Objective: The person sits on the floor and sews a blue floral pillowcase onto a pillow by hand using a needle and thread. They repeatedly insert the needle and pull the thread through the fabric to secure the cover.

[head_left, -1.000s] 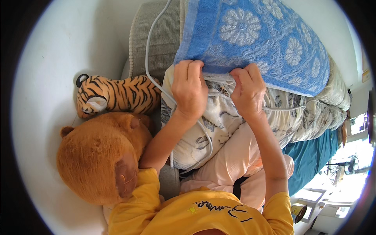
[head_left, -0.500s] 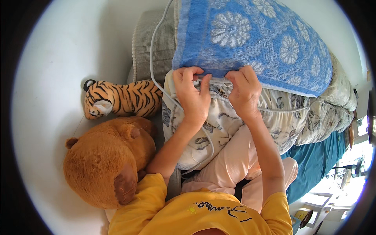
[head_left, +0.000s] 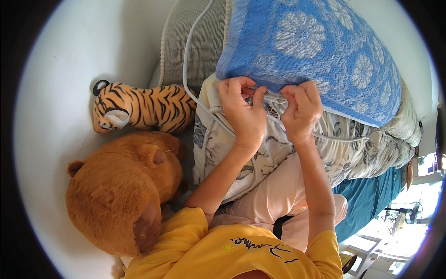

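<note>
A blue towel point(head_left: 302, 56) with white flower patterns lies over a cream blanket point(head_left: 265, 139) printed with grey leaves. My left hand point(head_left: 244, 109) pinches the towel's near edge close to its left corner. A short way to the right, my right hand point(head_left: 302, 109) has thumb and fingers closed on the same edge. Bunched fabric shows between the two hands, its folds partly hidden by the fingers. A white cord point(head_left: 186, 60) runs down past the towel's left side and behind my left hand; a similar strand point(head_left: 341, 138) crosses the blanket right of my right wrist.
To the left, a tiger plush point(head_left: 155, 107) and a big brown plush animal point(head_left: 121, 186) rest by the white wall point(head_left: 51, 102). A grey ribbed cushion point(head_left: 195, 46) stands behind. Teal fabric point(head_left: 371, 200) lies at the right, with a fan point(head_left: 411, 212) beyond.
The towel's near-left corner and both hands have shifted to the right. The loop of cord by my left forearm no longer shows. The view has moved slightly; both hands keep their pinch.
</note>
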A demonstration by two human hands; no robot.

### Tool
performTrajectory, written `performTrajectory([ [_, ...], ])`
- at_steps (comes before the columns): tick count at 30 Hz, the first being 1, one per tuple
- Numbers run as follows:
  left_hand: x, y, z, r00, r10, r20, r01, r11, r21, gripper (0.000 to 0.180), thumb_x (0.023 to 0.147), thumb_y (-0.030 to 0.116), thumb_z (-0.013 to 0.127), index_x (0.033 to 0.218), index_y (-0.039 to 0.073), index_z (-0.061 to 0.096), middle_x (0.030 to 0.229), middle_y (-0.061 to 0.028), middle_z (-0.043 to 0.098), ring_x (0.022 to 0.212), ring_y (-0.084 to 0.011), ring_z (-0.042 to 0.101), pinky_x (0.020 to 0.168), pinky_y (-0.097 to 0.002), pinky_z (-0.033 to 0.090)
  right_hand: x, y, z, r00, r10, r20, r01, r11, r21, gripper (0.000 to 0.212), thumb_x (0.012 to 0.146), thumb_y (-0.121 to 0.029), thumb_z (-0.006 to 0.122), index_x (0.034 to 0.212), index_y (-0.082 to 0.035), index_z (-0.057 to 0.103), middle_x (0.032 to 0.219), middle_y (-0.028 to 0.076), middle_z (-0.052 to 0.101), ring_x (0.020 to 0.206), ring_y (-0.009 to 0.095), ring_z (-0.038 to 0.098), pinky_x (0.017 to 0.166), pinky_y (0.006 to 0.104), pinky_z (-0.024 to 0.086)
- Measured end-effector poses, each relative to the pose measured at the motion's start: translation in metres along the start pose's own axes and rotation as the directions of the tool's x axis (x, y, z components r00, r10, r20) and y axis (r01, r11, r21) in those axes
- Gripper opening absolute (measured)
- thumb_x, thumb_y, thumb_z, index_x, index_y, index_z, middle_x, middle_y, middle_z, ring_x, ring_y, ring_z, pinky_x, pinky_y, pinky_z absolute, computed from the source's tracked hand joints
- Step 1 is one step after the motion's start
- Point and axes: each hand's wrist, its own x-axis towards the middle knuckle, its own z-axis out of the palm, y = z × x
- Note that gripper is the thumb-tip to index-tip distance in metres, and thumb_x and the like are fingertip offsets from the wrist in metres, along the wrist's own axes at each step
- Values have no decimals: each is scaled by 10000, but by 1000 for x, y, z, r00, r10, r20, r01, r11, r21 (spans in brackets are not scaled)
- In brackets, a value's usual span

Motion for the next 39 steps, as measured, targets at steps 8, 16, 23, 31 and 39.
performTrajectory([
  [8,-3,-2,6,998,-23,-62,16,994,-109,246,759,-90,701,911,3,532,966,-68,439,755,-146,529,691,-262,482,1,-2,1,998,-60,18,62,995,-77,204,619,84,623,768,-51,655,712,64,487,617,245,517,520,344,411],
  [16,3,-1,-1,987,-160,-11,158,981,-117,262,766,-90,713,920,-1,520,905,-41,499,747,-103,546,664,-218,467,6,-26,-14,982,-64,175,140,871,-470,127,672,-34,608,787,-77,577,808,36,508,718,219,526,648,344,413],
  [23,10,6,-5,934,-350,76,356,884,-302,217,818,-44,694,891,-22,490,771,-62,560,634,-101,572,623,-231,534,11,-22,-7,988,-130,87,156,868,-472,141,625,-41,607,762,-72,596,827,38,524,802,225,521,693,356,408],
  [31,10,11,2,859,-508,61,503,818,-279,236,817,-39,700,800,7,468,706,-23,518,561,-69,514,524,-236,538,8,16,-3,961,-271,61,277,944,-177,319,529,23,591,834,-34,666,874,45,582,825,249,524,677,338,462],
  [39,2,-1,7,896,-444,19,426,845,-323,245,833,-27,697,783,12,460,696,-9,507,578,-59,499,539,-236,532,8,15,5,950,-299,92,309,942,-129,332,526,25,586,850,-12,651,862,76,563,824,266,521,674,342,464],
])
